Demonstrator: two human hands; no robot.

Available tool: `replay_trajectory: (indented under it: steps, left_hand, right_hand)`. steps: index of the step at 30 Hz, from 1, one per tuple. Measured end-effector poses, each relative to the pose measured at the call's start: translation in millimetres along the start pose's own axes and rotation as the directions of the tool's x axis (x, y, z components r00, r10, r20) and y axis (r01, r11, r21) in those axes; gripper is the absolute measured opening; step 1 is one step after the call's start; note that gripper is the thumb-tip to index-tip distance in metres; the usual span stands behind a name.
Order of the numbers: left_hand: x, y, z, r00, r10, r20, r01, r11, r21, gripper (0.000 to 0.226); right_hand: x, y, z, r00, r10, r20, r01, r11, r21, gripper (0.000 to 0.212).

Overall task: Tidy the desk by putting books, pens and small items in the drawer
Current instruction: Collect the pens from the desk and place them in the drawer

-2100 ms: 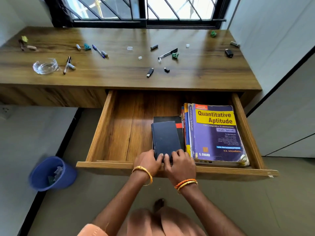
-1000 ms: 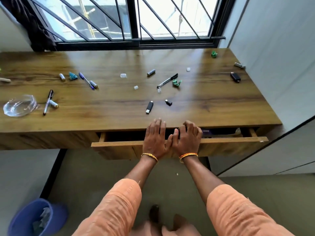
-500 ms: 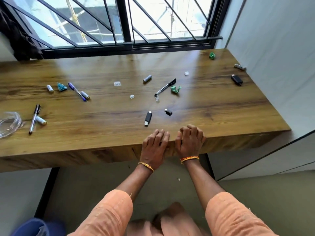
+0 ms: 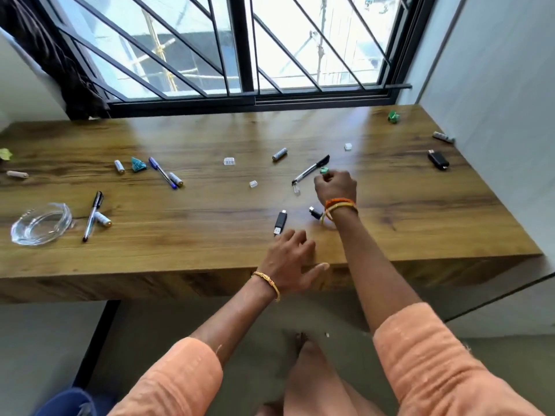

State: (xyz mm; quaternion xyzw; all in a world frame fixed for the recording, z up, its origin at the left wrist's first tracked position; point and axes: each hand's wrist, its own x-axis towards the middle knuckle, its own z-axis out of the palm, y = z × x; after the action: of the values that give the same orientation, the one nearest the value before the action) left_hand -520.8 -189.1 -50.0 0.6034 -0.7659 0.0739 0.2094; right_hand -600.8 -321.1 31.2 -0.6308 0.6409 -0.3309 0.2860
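Drawer now shut, right hand (image 4: 335,187) reaching over green clip (image 4: 324,170), left hand (image 4: 289,261) spread

Bare desk (image 4: 420,223) lies right of the hands; pens (image 4: 310,169) and small items crowd the left.

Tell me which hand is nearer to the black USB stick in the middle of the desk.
Left. The left hand rests at the desk edge, fingertips just below the black USB stick. The right hand is farther, up and to its right.
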Motion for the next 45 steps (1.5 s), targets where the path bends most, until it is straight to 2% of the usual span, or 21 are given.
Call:
replay_trajectory:
  steps: [1,3,6,8,10,15,19,22,24,26,27,28,30,32,33,35,38,40,42,45]
  left_hand:
    - [8.2,-3.4,-10.0,0.998,-0.048,0.03,0.05,0.995,-0.088,0.044]
    - [28.3,-15.9,-22.5,0.968,-0.249,0.041,0.252,0.935,-0.25,0.044]
    - [63.2,-48.9,-28.6,0.807,-0.59,-0.006,0.526,0.725,-0.445,0.038]
    - [90.8,-73.3,-26.7,0.698,-0.716,-0.004,0.586,0.574,-0.573,0.033]
    - [115.8,-89.4,-21.6,0.619,-0.784,0.039,0.606,0.446,-0.659,0.029]
    - [160.9,-97.9,2.2,0.554,-0.815,0.167,0.611,0.263,-0.747,0.023]
    - [174.5,-97.1,18.5,0.519,-0.827,0.218,0.611,0.18,-0.771,0.019]
    - [182.6,-100.9,19.3,0.501,-0.825,0.262,0.591,0.104,-0.8,0.016]
    - [188.2,-104.1,15.5,0.494,-0.813,0.308,0.561,0.027,-0.828,0.017]
    - [195.2,-107.5,8.7,0.505,-0.774,0.382,0.526,-0.075,-0.847,0.019]
    - [198.2,-108.4,4.2,0.519,-0.743,0.422,0.505,-0.131,-0.853,0.019]
    - [200.3,-110.3,-0.1,0.537,-0.71,0.455,0.478,-0.189,-0.858,0.022]
    - [200.9,-115.5,-10.0,0.542,-0.673,0.504,0.429,-0.294,-0.854,0.029]
    - [192.9,-124.6,-19.9,0.476,-0.701,0.531,0.361,-0.395,-0.845,0.034]
    - [185.8,-130.1,-25.1,0.426,-0.722,0.544,0.3,-0.455,-0.838,0.035]
    - [169.9,-141.4,-34.2,0.304,-0.776,0.552,0.161,-0.53,-0.833,0.034]
    - [134.3,-169.8,-50.3,0.13,-0.869,0.478,0.106,-0.467,-0.878,0.034]
    - [106.4,-188.9,-61.6,0.05,-0.886,0.462,0.113,-0.454,-0.884,0.033]
    - [76.0,-205.5,-74.4,-0.032,-0.891,0.452,0.145,-0.452,-0.88,0.032]
    - [36.7,-223.7,-94.2,-0.094,-0.881,0.463,0.139,-0.472,-0.87,0.03]
  right_hand:
    - [16.7,-9.8,1.4,0.998,-0.013,0.067,0.016,0.999,-0.031,0.024]
    - [46.1,-23.8,9.6,0.987,-0.003,0.161,0.02,0.994,-0.105,0.026]
    - [74.7,-30.4,28.6,0.974,0.05,0.22,0.002,0.973,-0.23,0.034]
    - [85.8,-31.7,38.2,0.973,0.096,0.209,-0.034,0.959,-0.283,0.033]
    - [94.0,-31.2,46.1,0.97,0.127,0.207,-0.059,0.949,-0.309,0.03]
    - [114.8,-32.2,58.7,0.956,0.19,0.223,-0.112,0.941,-0.32,0.032]
    - [126.0,-27.8,61.6,0.955,0.198,0.221,-0.13,0.949,-0.287,0.034]
    - [133.6,-28.2,56.8,0.964,0.21,0.161,-0.182,0.968,-0.171,0.034]
    - [138.0,-30.7,51.5,0.97,0.198,0.137,-0.194,0.98,-0.047,0.027]
    - [138.6,-36.7,47.3,0.955,0.18,0.235,-0.217,0.966,0.142,0.016]
    - [136.7,-40.4,46.0,0.926,0.155,0.343,-0.239,0.946,0.219,0.012]
    - [133.7,-43.9,45.7,0.876,0.102,0.472,-0.251,0.931,0.266,0.011]
    - [126.7,-49.8,49.8,0.714,-0.028,0.7,-0.242,0.928,0.284,0.018]
    - [119.8,-55.1,61.4,0.566,-0.088,0.82,-0.19,0.953,0.234,0.017]
    - [116.5,-58.4,68.5,0.527,-0.088,0.845,-0.159,0.967,0.2,0.013]
    - [111.6,-65.9,82.1,0.506,-0.059,0.861,-0.129,0.981,0.143,0.007]
    - [101.7,-89.1,106.8,0.531,-0.038,0.846,-0.122,0.985,0.121,0.013]
    - [93.5,-109.0,123.6,0.555,-0.064,0.829,-0.122,0.98,0.157,0.019]
    - [82.3,-130.7,144.9,0.579,-0.112,0.808,-0.06,0.982,0.18,0.019]
    - [62.5,-165.8,182.7,0.63,-0.192,0.752,0.092,0.981,0.172,0.006]
